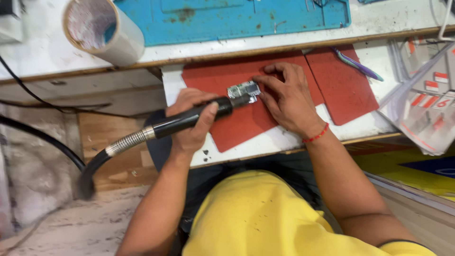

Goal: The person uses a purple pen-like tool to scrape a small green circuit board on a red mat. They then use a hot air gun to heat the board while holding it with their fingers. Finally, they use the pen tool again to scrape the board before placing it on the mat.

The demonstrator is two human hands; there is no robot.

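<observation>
Left hand (192, 124) wrapped tight round black hot-air wand (189, 118) — nozzle on small board (243, 90). Right hand (284, 97) fingers spread, pinning board flat on red mat (237, 125) at bench edge.

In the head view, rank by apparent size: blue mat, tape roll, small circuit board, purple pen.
1. blue mat, cut off by the frame
2. tape roll, though nearer the camera
3. purple pen
4. circuit board, close to the pen

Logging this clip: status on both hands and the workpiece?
Left hand gripping black hot-air wand. Right hand pinning small circuit board on red mat. Nothing between nozzle and board.
</observation>
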